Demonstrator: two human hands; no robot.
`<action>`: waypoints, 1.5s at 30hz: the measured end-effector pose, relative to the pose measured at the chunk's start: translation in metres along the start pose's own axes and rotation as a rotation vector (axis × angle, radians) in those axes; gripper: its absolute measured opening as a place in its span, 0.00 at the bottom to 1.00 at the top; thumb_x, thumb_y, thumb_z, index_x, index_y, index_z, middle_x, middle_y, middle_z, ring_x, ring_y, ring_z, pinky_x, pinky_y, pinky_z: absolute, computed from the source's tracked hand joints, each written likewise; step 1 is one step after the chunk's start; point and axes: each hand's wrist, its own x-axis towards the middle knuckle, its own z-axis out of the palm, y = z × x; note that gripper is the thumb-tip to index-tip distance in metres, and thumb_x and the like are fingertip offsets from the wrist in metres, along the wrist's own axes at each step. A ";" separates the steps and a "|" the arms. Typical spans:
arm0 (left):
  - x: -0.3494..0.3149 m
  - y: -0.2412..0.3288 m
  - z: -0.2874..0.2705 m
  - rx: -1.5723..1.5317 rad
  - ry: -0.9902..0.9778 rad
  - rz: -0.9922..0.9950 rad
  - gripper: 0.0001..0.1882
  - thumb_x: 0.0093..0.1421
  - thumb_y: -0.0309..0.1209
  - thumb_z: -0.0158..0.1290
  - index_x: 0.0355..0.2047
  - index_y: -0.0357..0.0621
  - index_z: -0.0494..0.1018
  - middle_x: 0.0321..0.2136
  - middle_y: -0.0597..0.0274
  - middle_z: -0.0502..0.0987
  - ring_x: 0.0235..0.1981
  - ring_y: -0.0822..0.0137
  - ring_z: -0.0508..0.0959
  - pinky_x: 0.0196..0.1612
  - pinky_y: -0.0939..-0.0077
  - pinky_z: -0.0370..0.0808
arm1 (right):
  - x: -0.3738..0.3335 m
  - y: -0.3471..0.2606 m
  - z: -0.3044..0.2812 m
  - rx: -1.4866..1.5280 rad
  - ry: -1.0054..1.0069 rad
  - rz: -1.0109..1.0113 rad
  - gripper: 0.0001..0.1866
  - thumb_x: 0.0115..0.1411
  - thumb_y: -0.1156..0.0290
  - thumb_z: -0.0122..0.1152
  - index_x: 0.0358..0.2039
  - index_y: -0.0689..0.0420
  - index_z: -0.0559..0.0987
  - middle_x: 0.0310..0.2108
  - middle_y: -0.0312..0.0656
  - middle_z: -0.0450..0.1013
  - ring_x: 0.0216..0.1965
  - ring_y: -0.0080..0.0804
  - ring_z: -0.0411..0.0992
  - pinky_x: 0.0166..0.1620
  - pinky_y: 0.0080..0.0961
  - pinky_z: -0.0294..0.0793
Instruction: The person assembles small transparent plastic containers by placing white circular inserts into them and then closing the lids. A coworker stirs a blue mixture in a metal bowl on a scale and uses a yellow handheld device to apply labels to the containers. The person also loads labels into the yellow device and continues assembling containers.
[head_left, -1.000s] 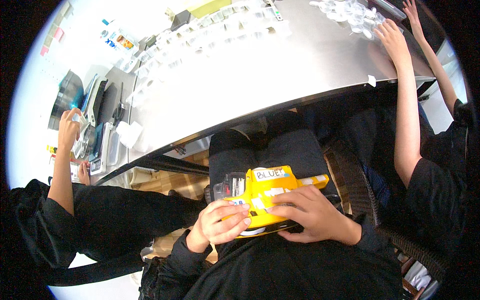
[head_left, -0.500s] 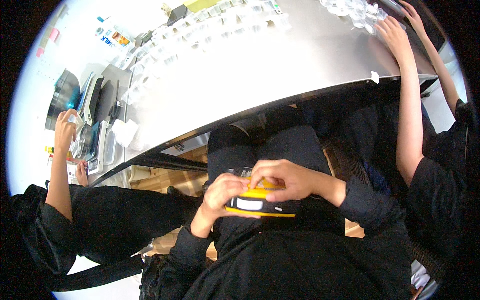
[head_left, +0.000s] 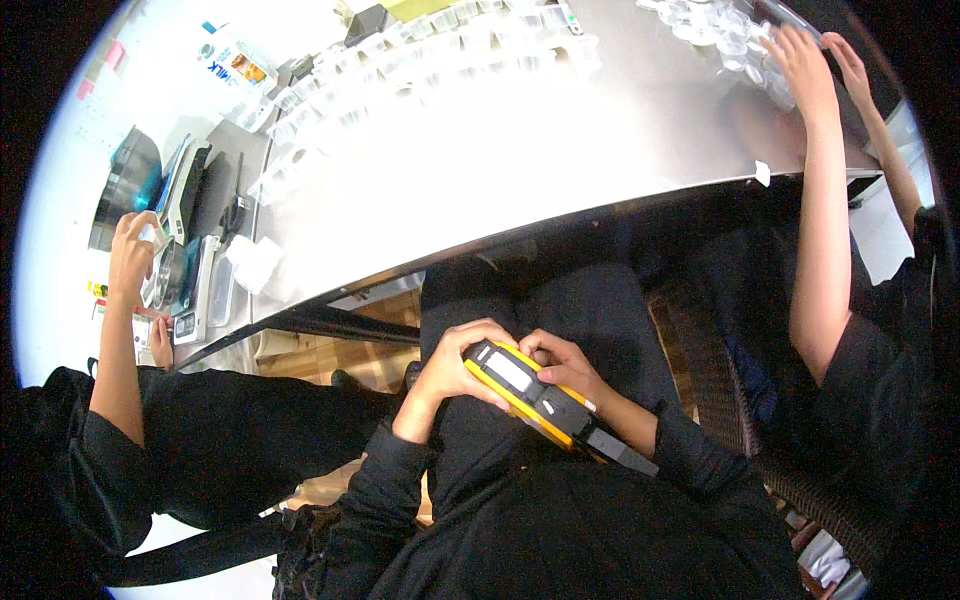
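Over my lap I hold a yellow-and-black handheld device (head_left: 545, 398), shaped like a label maker. It is tilted, with a pale rectangle on its upper face and a dark grey part sticking out at its lower right end. My left hand (head_left: 462, 368) is wrapped round its upper left end, thumb along the near side. Gripping the far right edge is my right hand (head_left: 568, 364), its thumb on the upper face and its other fingers partly hidden behind the device.
A steel table (head_left: 640, 150) lies ahead, bearing rows of clear plastic cups (head_left: 440, 75) and a heap of clear lids (head_left: 735, 45). A co-worker's hand (head_left: 805, 75) is by the lids. At left, another co-worker's hand (head_left: 132, 265) works near scales and a metal bowl (head_left: 130, 180).
The device has turned from nearly level to slanting down to the right, baring its upper face and grey end. My right hand has moved from over its top to its far right edge.
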 end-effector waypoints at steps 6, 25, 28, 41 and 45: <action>-0.008 0.001 0.005 -0.009 0.000 0.000 0.34 0.28 0.38 0.74 0.39 0.43 0.76 0.38 0.58 0.76 0.41 0.61 0.76 0.46 0.68 0.72 | -0.007 0.009 -0.006 -0.044 -0.023 0.029 0.25 0.50 0.56 0.60 0.42 0.59 0.68 0.35 0.35 0.67 0.38 0.21 0.66 0.42 0.19 0.65; -0.002 0.045 -0.016 -0.001 -0.065 -0.191 0.27 0.44 0.32 0.67 0.44 0.43 0.71 0.49 0.54 0.69 0.54 0.58 0.68 0.56 0.65 0.66 | -0.008 -0.026 -0.012 -0.259 -0.019 0.004 0.23 0.53 0.60 0.60 0.46 0.60 0.71 0.41 0.36 0.68 0.39 0.21 0.66 0.41 0.19 0.69; 0.003 0.048 -0.016 -0.108 -0.072 -0.173 0.25 0.45 0.30 0.66 0.44 0.43 0.71 0.47 0.55 0.70 0.53 0.59 0.70 0.56 0.67 0.66 | -0.009 -0.024 -0.013 -0.252 -0.017 0.012 0.23 0.53 0.60 0.60 0.46 0.60 0.71 0.41 0.36 0.68 0.40 0.22 0.66 0.41 0.20 0.69; 0.014 0.071 -0.003 0.085 -0.059 -0.201 0.29 0.49 0.28 0.62 0.53 0.44 0.70 0.37 0.56 0.76 0.39 0.63 0.76 0.45 0.71 0.72 | -0.009 -0.070 0.002 -0.702 0.118 -0.246 0.20 0.46 0.72 0.69 0.40 0.56 0.73 0.39 0.39 0.71 0.34 0.24 0.71 0.34 0.19 0.71; 0.015 0.071 0.004 0.121 -0.021 -0.135 0.28 0.49 0.27 0.61 0.53 0.44 0.71 0.38 0.56 0.76 0.40 0.62 0.76 0.45 0.71 0.72 | -0.008 -0.082 0.015 -0.805 0.251 -0.196 0.21 0.45 0.73 0.70 0.40 0.55 0.73 0.34 0.38 0.73 0.29 0.22 0.74 0.28 0.17 0.73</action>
